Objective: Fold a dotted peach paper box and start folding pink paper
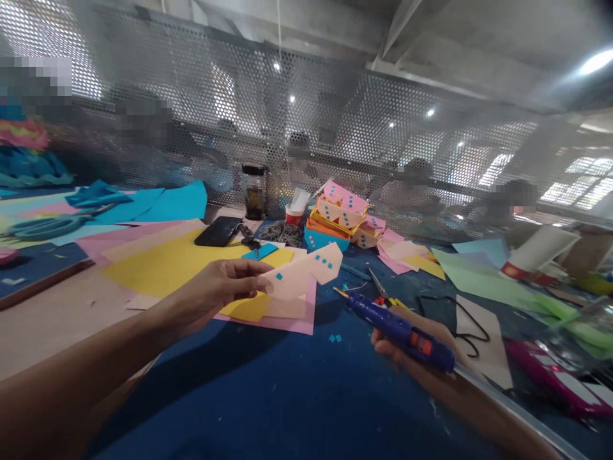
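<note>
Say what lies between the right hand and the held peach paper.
In the head view, the glue gun juts from the right hand toward the held peach paper; dark blue tabletop shows between gun and paper.

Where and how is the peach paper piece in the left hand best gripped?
The peach paper piece is probably best pinched by its left end, coming from the left, as the left hand does: it is thin and flat, and the blue squares in view lie farther right, uncovered.
</note>
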Tool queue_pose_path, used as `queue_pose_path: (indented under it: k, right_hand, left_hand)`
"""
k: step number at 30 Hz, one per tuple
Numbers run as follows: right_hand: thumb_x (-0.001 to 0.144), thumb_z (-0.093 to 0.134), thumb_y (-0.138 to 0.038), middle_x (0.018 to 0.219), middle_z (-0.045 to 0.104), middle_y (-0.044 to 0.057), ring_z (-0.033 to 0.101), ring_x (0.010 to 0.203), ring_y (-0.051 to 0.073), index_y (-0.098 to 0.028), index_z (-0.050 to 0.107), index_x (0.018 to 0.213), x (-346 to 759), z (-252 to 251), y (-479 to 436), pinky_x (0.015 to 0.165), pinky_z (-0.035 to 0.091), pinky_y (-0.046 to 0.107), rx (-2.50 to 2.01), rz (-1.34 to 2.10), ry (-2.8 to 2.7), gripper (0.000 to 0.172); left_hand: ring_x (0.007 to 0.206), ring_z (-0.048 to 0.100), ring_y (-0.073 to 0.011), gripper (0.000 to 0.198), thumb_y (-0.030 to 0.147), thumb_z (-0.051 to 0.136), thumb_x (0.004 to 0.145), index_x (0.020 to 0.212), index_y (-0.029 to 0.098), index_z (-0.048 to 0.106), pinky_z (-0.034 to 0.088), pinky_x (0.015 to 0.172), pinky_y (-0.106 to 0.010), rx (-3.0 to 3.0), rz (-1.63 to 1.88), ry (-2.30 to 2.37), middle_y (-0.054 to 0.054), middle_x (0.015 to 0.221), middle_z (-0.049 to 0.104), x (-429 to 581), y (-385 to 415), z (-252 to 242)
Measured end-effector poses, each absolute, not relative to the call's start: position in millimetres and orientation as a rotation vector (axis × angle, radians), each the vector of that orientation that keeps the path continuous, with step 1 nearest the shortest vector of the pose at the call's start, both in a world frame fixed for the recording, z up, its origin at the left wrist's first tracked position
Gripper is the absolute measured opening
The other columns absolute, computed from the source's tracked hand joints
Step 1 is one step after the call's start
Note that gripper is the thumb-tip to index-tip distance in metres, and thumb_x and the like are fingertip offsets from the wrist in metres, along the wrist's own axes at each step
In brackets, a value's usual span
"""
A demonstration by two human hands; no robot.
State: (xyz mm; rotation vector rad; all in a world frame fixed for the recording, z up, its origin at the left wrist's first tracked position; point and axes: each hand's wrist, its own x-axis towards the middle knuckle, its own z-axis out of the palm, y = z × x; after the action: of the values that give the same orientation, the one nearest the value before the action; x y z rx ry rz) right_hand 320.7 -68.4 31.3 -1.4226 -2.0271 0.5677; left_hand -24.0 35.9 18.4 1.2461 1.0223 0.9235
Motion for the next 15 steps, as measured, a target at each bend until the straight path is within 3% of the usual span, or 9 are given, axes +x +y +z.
queue_pose_path:
  k: [8, 15]
  right_hand:
    - [0.093, 0.063, -0.051, 0.076, 0.064, 0.000, 0.059, 0.066, 0.014, -0.020, 0.063, 0.087, 286.5, 44.9, -74.4, 0.057, 0.046, 0.024, -1.350, 0.730, -2.090, 0.031]
    - [0.094, 0.063, -0.050, 0.077, 0.063, 0.000, 0.059, 0.063, 0.013, -0.021, 0.064, 0.089, 264.1, 47.7, -74.4, 0.055, 0.046, 0.024, -1.287, 0.789, -2.037, 0.029]
  left_hand:
    - [0.073, 0.056, -0.0100, 0.033, 0.037, 0.090, 0.069, 0.097, 0.021, 0.082, 0.043, 0.070, -0.020, 1.290, 0.894, 0.985, -0.003, 0.090, 0.077, -18.0, 30.1, 24.0]
    - [0.078, 0.059, -0.0137, 0.036, 0.036, 0.089, 0.069, 0.100, 0.021, 0.081, 0.042, 0.069, -0.023, 1.318, 0.855, 0.971, -0.005, 0.093, 0.077, -17.7, 27.7, 24.1]
